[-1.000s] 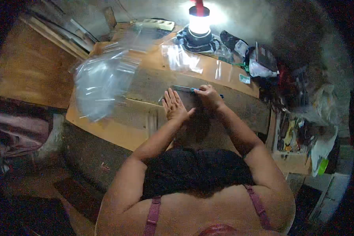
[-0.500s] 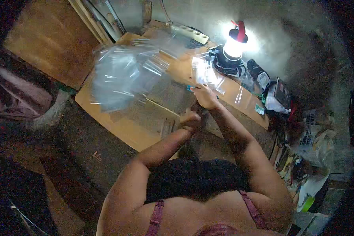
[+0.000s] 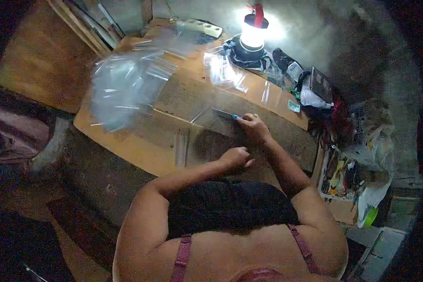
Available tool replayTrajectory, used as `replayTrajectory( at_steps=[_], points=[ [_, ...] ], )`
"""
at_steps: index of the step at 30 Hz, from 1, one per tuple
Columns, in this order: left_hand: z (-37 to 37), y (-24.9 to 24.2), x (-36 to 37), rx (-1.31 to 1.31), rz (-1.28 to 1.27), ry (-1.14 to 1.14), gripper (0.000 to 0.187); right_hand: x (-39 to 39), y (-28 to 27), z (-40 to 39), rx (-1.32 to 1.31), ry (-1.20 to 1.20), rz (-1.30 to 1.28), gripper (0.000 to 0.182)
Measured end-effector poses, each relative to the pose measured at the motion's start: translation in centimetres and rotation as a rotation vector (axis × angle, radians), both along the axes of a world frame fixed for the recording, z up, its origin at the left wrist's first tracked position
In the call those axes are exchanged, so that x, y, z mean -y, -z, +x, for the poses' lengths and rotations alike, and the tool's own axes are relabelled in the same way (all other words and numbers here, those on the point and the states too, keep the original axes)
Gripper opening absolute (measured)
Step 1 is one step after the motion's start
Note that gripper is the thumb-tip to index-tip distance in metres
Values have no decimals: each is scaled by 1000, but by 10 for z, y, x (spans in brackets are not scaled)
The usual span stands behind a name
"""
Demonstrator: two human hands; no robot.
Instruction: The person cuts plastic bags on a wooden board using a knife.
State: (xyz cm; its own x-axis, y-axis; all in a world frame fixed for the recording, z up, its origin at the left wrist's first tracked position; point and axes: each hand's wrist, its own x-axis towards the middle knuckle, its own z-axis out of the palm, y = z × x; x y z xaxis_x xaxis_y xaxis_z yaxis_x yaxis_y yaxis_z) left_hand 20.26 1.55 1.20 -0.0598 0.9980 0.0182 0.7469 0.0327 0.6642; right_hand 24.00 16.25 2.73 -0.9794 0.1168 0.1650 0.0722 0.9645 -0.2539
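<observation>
My right hand [image 3: 254,129] is closed over the table, gripping the blue handle of what looks like a knife [image 3: 224,113]. Its dark, flat blade points left. Closer to my body, my left hand [image 3: 236,158] has curled fingers, and whatever they may hold is hidden. The two hands are apart. Left of them on the wooden table [image 3: 122,152] lies a heap of clear plastic bags [image 3: 127,87]. More clear plastic sheets [image 3: 223,73] lie beyond my right hand, under bright light.
A lit lantern [image 3: 253,37] stands at the back, near a power strip [image 3: 199,27]. Dark bundled items and a black box [image 3: 320,84] line the table's right end. A box of tools [image 3: 340,181] stands at right; wooden boards [image 3: 42,51] lean at left.
The camera view has shifted, so the table appears further left. Both hands have moved right and nearer my body, and they are further apart. More of the knife shows now.
</observation>
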Motion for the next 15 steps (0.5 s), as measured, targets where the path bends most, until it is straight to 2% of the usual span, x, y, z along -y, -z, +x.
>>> replayTrajectory(
  at_steps=[1,3,5,6,8,9,11,12,14,15],
  points=[
    [-7,-7,-1,-75,-22,94,25,2,-4,0,-3,-2,-1,32],
    [-32,4,-3,-118,108,-232,38,0,-3,0,-12,-4,0,33],
    [-72,-43,0,-279,-101,-458,65,-5,10,-1,14,-18,-20,35],
    [-78,-32,6,-284,-100,-457,65,-6,11,-4,8,-18,-20,35],
    [-83,-1,13,-545,-210,-715,93,-7,13,-9,-4,-11,23,37],
    [-86,-5,12,-547,-209,-717,93,-9,11,-16,-7,-13,25,37],
    [-87,-12,12,-421,-441,-639,104,-9,10,-35,91,0,-47,36],
    [-87,-12,13,-421,-444,-637,104,-11,15,-47,92,1,-51,36],
    [-85,-12,14,-494,-424,-633,93,-15,31,-73,20,-39,83,29],
    [-88,6,14,-498,-425,-630,93,-14,36,-85,17,-36,81,29]
  ],
)
